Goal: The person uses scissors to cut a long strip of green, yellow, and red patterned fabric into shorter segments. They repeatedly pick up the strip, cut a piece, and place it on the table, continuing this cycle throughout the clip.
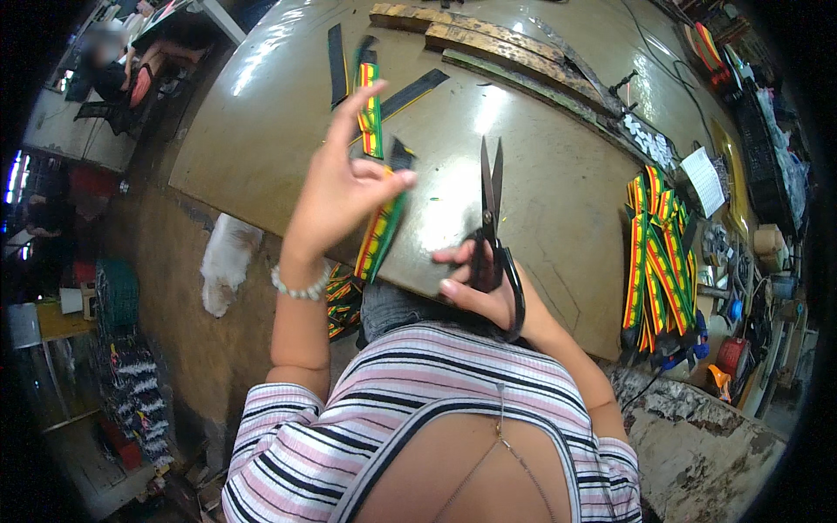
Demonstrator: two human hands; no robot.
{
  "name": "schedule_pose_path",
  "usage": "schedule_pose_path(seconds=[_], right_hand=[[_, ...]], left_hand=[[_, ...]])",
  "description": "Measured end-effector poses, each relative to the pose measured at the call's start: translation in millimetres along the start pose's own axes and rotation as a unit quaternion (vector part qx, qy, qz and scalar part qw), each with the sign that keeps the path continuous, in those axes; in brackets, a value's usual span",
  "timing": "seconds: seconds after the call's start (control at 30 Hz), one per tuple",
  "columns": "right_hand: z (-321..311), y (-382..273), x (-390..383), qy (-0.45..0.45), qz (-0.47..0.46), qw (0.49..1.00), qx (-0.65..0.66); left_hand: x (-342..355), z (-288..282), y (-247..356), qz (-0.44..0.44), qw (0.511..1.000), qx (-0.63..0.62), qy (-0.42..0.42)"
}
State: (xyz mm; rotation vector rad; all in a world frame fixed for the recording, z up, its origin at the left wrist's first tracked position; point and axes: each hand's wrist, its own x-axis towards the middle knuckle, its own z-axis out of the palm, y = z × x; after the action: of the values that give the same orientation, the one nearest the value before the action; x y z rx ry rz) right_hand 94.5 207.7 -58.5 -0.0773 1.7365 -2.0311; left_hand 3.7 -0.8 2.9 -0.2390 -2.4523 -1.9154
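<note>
Scissors (pixel 489 225) are gripped by the right hand (pixel 491 302); left of them, any grip by the left hand (pixel 334 202) on a striped strap (pixel 379 234) is unclear. Rightward, straps (pixel 636 261) are heaped, apparently finished; that strap seems pending.

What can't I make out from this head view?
All in the head view:
Strip at left hand: partly behind it, upper end motion-blurred, grip unclear.
Strips under the table edge: partly hidden by edge and wrist.
Piled strips at right: lower ones covered by upper.
</note>
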Motion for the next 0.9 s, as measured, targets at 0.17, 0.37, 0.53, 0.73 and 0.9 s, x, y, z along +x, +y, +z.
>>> schedule_pose_path(seconds=[0.17, 0.37, 0.53, 0.73, 0.9], right_hand=[[13, -2, 21, 0.009, -0.054, 0.994, 0.092], [10, -12, 14, 0.057, -0.082, 0.994, 0.045], [9, -14, 12, 0.048, -0.065, 0.997, 0.021], [8, -15, 9, 0.018, -0.045, 0.999, 0.000], [8, -15, 12, 0.016, -0.022, 0.999, 0.044]], left_hand=[[-16, 29, 15, 0.009, 0.972, -0.204, -0.116], [-9, 25, 28, 0.002, 0.957, -0.254, -0.142], [-12, 24, 27, 0.025, 0.960, -0.240, -0.143], [-10, 19, 14, 0.072, 0.957, -0.279, -0.042], [12, -13, 7, 0.068, 0.971, 0.094, 0.209]])
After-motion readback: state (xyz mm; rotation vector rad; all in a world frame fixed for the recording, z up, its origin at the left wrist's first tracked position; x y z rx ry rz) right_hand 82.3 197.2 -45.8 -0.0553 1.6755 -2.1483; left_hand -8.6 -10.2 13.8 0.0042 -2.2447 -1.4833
